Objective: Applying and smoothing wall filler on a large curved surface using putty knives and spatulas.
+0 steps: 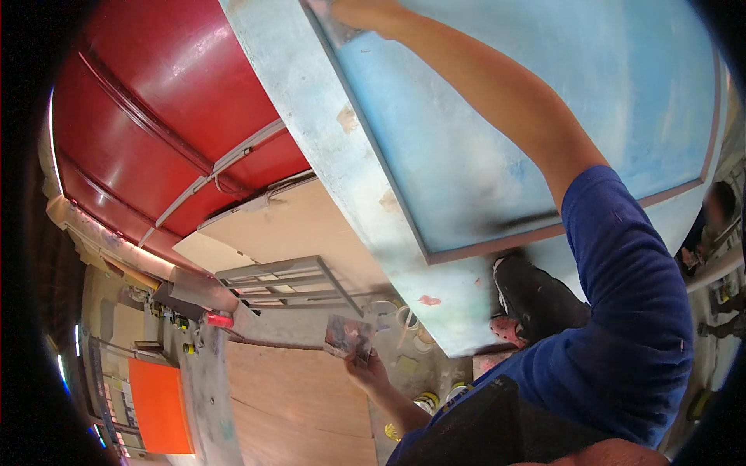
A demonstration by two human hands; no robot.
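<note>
My right hand (359, 14) reaches up to the top edge of the picture. It presses a flat grey tool (332, 23) against the recessed face of a big light-blue panel (497, 116); the hand is partly cut off by the frame. My right arm in a dark blue sleeve crosses the panel. Lower down, my left hand (367, 371) holds a small flat board (348, 337) smeared with paint or filler, away from the panel's pale border (350, 163), which has chipped patches.
A red metal shutter (155, 116) fills the upper left. Plywood sheets (295, 225) and a grey metal frame (291, 281) lie beside it. Several small tins (423, 400) stand on the floor. An orange panel (159, 404) is lower left; another person (719, 206) is at the right edge.
</note>
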